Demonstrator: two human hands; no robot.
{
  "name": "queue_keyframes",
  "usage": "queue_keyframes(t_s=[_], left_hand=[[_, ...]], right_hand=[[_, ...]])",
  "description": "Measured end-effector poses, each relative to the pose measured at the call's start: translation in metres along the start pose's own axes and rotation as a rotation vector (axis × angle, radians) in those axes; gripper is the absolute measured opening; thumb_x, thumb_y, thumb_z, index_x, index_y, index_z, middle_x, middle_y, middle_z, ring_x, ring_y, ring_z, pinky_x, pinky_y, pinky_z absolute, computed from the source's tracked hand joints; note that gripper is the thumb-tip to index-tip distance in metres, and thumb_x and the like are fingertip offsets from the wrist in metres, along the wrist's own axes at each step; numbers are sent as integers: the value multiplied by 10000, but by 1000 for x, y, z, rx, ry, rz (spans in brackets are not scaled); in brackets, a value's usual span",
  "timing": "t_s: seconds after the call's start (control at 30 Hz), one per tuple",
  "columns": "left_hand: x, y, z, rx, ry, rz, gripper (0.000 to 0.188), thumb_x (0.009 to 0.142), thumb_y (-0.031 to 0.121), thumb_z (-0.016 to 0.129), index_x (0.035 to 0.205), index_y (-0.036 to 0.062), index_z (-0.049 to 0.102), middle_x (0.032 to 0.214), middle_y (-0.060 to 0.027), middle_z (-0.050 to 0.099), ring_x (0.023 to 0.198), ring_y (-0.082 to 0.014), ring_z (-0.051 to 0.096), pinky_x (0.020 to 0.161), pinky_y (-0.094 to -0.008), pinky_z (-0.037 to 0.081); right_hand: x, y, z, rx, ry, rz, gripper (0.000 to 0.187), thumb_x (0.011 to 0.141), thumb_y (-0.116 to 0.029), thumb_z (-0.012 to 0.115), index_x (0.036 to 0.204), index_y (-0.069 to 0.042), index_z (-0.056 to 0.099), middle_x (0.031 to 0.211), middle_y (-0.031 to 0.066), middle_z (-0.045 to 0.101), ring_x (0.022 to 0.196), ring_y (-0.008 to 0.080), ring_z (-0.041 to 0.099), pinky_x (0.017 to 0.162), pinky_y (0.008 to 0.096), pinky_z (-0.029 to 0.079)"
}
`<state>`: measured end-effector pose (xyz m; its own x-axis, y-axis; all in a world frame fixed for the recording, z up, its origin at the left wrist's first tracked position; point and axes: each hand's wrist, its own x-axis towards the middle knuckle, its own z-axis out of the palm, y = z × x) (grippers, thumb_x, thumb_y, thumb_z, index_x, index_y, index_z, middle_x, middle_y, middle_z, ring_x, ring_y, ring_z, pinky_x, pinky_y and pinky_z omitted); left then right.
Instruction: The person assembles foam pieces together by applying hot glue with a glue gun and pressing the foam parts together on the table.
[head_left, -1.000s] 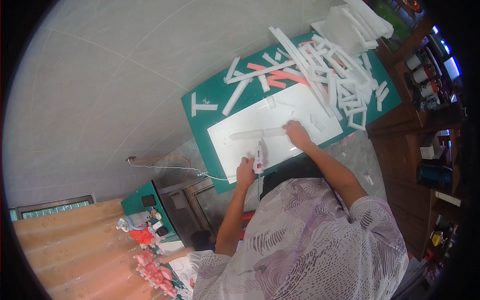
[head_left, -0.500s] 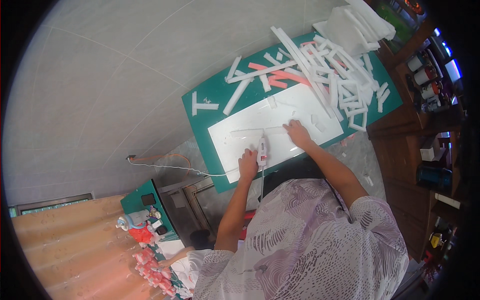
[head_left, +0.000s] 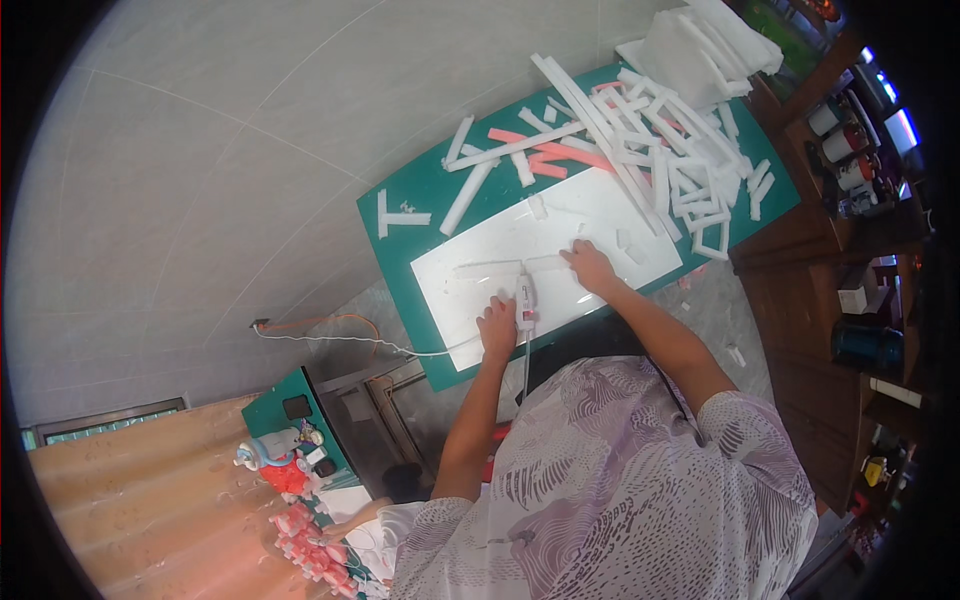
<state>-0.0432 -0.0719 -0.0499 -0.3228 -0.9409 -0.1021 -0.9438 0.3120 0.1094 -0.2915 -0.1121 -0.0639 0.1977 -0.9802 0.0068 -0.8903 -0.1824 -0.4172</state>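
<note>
My left hand (head_left: 497, 326) is closed round the handle of a white hot glue gun (head_left: 525, 303), with a glue stick sticking out of its rear. The nozzle points at the place where two white foam strips meet end to end on the white board (head_left: 450, 330). One foam strip (head_left: 488, 270) lies to the left of the nozzle. The shorter foam strip (head_left: 543, 264) on the right is gripped at its far right end by the fingers of my right hand (head_left: 590, 268). Glue at the joint is too small to make out.
The board lies on a green table (head_left: 400, 270). Loose foam strips and frames (head_left: 690, 160) crowd its far right, with pink strips (head_left: 550, 143) among them. A T-shaped foam piece (head_left: 398, 217) lies at left. A white cord (head_left: 350, 341) runs from the wall. Another person's arm (head_left: 352, 522) shows lower left.
The whole view has shifted slightly. Both hands, the glue gun and the foam strips keep almost the same places on the board.
</note>
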Motion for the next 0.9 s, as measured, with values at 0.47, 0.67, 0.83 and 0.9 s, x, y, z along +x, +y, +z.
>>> queue_keyframes(t_s=[0.47,0.67,0.83,0.9], left_hand=[[4,3,1,-8,-67,-40,187,822,123,484,1001,140,536,971,-97,480,832,-276,553,652,-461,419],[6,3,-1,-5,-100,-44,201,828,123,478,1018,148,538,984,-100,481,831,-276,561,652,-463,431],[8,3,-2,2,-114,-41,218,812,114,499,1024,151,539,987,-100,481,840,-277,562,657,-463,435],[7,2,-1,6,-97,-38,219,807,110,504,1020,151,538,985,-98,481,840,-276,562,658,-462,435]], right_hand=[[5,1,-2,-12,-70,16,359,752,-75,611,1109,-117,597,980,102,503,994,270,502,780,364,475],[5,2,-1,-2,-52,4,353,751,-66,609,1100,-118,596,984,103,503,994,272,508,773,370,478],[5,3,-1,5,-76,21,339,756,-77,601,1092,-119,598,1006,110,501,1007,276,502,775,377,480],[6,3,-1,17,-85,27,326,761,-86,591,1086,-119,601,1027,117,499,1025,280,495,783,384,480]])
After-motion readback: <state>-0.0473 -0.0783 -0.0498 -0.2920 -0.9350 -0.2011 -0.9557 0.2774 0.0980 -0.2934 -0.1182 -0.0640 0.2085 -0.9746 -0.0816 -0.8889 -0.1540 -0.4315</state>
